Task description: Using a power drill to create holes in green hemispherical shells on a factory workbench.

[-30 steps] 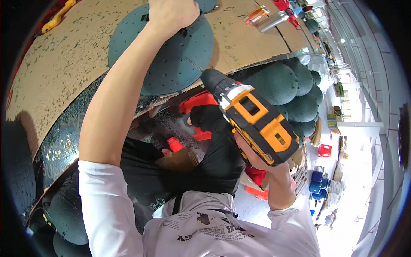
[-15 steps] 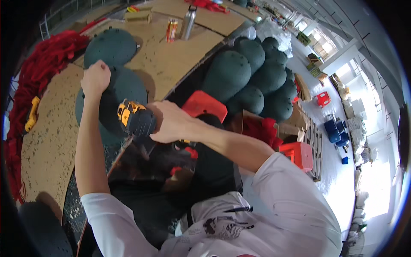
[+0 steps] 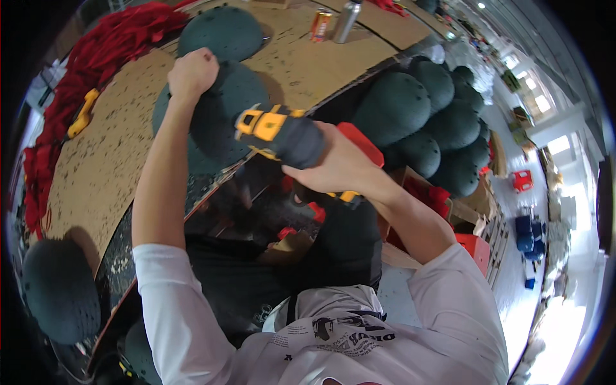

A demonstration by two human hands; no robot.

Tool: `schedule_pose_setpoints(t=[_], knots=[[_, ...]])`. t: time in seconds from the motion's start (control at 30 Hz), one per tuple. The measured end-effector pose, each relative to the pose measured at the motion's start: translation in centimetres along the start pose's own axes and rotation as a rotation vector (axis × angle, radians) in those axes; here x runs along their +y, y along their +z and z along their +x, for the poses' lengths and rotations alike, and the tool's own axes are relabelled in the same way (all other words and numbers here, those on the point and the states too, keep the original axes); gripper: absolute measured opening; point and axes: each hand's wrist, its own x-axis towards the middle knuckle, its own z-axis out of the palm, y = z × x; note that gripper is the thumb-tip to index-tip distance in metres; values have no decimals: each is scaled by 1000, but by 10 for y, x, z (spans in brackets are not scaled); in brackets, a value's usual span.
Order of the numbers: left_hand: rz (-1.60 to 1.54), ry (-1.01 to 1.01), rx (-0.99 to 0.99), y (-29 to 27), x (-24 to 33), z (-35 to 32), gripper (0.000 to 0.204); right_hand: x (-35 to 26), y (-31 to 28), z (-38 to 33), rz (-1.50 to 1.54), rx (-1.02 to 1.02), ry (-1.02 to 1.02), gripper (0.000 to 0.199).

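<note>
One yellow-black drill [image 3: 274, 130] sits clasped in the right hand [image 3: 339, 160]. Left hand [image 3: 194, 74] curls over a green dome [image 3: 226, 125]; grip state: cannot tell. Dark print [image 3: 350, 343] crosses the white shirt [image 3: 410, 350].

Heaped red fabric [image 3: 96, 64], orange can [image 3: 320, 25] beside silver bottle [image 3: 346, 23], blue shapes [image 3: 525, 232], possibly stools

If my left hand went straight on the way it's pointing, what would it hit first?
Likely the far dark green dome, just beyond your left hand; the hand's height is hard to judge, so it might pass over it.
</note>
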Motion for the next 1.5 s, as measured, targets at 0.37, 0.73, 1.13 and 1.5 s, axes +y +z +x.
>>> schedule_pose_setpoints(t=[0.37,0.73,1.13,1.5], knots=[[12,110,152,8,-11,0,18,100,-17,-98,672,38,-114,21],[68,460,282,-62,-2,-56,28,234,47,-140,1580,213,336,45],[350,84,-139,-75,44,-46,39,269,47,-133,1818,85,249,42],[408,182,-184,-69,37,-33,44,270,47,-134,1827,92,254,43]])
